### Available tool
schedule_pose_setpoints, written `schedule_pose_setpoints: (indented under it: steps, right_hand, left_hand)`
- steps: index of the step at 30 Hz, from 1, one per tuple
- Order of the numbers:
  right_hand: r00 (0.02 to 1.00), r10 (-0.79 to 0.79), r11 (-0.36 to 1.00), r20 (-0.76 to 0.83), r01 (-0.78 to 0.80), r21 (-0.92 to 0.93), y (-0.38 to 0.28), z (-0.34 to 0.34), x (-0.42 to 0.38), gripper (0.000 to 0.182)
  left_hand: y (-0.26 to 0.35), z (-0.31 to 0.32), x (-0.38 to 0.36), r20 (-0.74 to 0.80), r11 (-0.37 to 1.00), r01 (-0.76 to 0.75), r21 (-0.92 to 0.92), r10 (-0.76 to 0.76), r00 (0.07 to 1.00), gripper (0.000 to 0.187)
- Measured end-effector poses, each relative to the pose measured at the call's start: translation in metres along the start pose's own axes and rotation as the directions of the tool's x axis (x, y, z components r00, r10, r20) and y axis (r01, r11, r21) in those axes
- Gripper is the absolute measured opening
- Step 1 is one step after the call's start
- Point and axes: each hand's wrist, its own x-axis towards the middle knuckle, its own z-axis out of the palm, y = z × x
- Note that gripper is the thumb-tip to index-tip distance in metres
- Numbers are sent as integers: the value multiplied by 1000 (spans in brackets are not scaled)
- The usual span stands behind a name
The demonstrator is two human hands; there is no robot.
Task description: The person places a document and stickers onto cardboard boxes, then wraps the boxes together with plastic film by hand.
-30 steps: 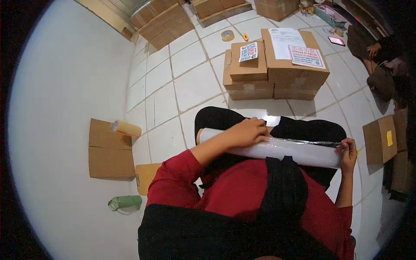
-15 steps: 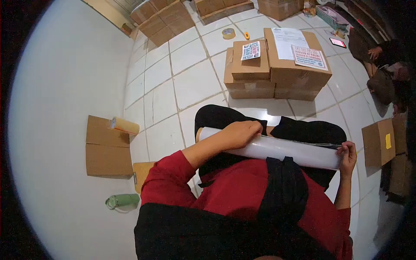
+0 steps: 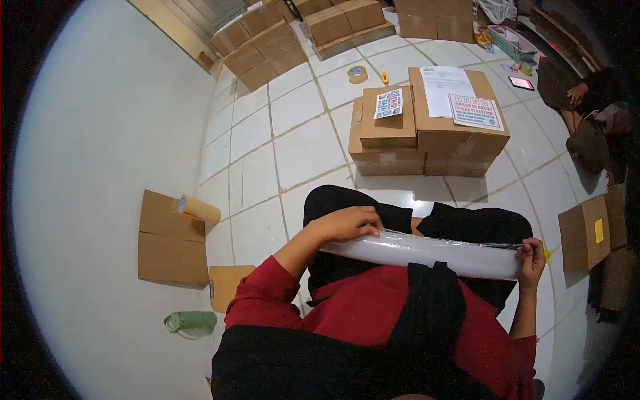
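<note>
my left hand [image 3: 347, 224] fingers curled over one end of one roll of clear wrap [image 3: 427, 252], my right hand [image 3: 531, 260] pinching its other end, roll lying across my lap, two stacks of cardboard boxes [image 3: 427, 130] on the floor ahead, one tape roll [image 3: 357, 74] beyond

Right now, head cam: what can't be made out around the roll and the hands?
- Left end of the plastic roll: covered by the left hand.
- Right hand: fingers wrap the roll's end, so its core is hidden.
- Labels on the boxes: print too small.
- Person at right: cut by the dark lens edge.
</note>
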Motion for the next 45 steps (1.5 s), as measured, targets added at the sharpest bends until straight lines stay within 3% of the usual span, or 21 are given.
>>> schedule_pose_setpoints:
  steps: [5, 7, 9, 11, 13, 16, 19, 24, 26, 27, 29, 30, 33, 34, 35, 37, 41, 43, 44, 45]
  right_hand:
    - [999, 45, 999, -6, -45, 30, -7, 2, 0, 8]
    - [1000, 11, 999, -3, -11, -37, -7, 1, 1, 9]
    - [1000, 6, 999, -6, -6, -48, -5, 1, 2, 9]
    - [1000, 4, 998, 2, -4, -59, -5, 3, 2, 9]
    - [998, 63, 998, 4, -63, 25, -9, 4, 4, 9]
    - [1000, -3, 998, 2, 4, -62, -11, 5, 5, 8]
    - [1000, 20, 1000, 2, -20, -24, -8, 3, 1, 9]
    - [1000, 31, 999, -6, -31, -21, 0, -1, 1, 9]
    - [999, 33, 999, -2, -33, -11, -1, 0, 2, 8]
    - [1000, 30, 999, -3, -30, -14, 1, -1, 2, 8]
    - [999, 31, 999, -32, -30, 14, 4, -1, 3, 7]
    - [999, 26, 999, -23, -25, 46, 3, 0, 4, 6]
    - [999, 33, 999, -44, -32, 29, -9, 9, 6, 9]
    - [999, 30, 999, -40, -29, 28, -9, 8, 6, 9]
    - [999, 7, 1000, -38, -6, 24, -8, 8, 7, 9]
    - [999, -14, 1000, -34, 14, 15, -6, 5, 4, 9]
    - [998, 46, 998, -32, -45, 41, -4, -3, -4, 7]
    - [997, 79, 996, -23, -78, 45, -2, -6, -7, 5]
    - [998, 44, 999, -34, -43, 34, 2, -6, -7, 5]
    - [999, 8, 1000, -43, -7, 23, 3, -5, -6, 6]
  left_hand:
    - [-3, -16, -6, 14, 997, 75, 11, -75, 997, 15]
    - [-6, -16, -7, 14, 995, 98, 11, -98, 995, 15]
    - [-7, -8, -10, -173, 991, 70, -112, -88, 981, 13]
    - [-6, -9, -6, -117, 972, 135, -194, -160, 980, 14]
    - [-6, -14, 0, 107, 988, 129, -89, -119, 987, 15]
    - [-12, -21, 3, 187, 974, 186, -133, -159, 969, 15]
    - [-31, -25, 8, 294, 959, 195, -206, -129, 947, 13]
    - [-20, -24, 9, 226, 981, 115, -155, -78, 971, 13]
    - [-3, -28, 2, 65, 980, 194, 37, -196, 978, 12]
    - [1, -28, -2, 63, 981, 190, 35, -192, 979, 12]
    - [5, -27, -14, -173, 948, 96, 302, -45, 984, 11]
    - [5, -26, -17, -202, 959, 109, 261, -56, 978, 14]
    - [-21, -24, -24, -151, 952, 2, 307, 46, 987, 16]
    - [-35, -28, -28, -24, 933, 86, 349, -83, 996, 17]
    - [-41, -32, -31, 33, 988, 118, 98, -122, 992, 16]
    - [-48, -33, -36, 67, 972, 228, -55, -224, 972, 18]
    - [-46, -38, -42, 28, 955, 293, -49, -292, 956, 18]
    - [-40, -36, -48, 0, 925, 280, -257, -290, 957, 16]
    - [-43, -36, -48, -36, 986, 129, -102, -134, 990, 12]
    - [-46, -36, -49, -36, 985, 134, -110, -139, 990, 12]
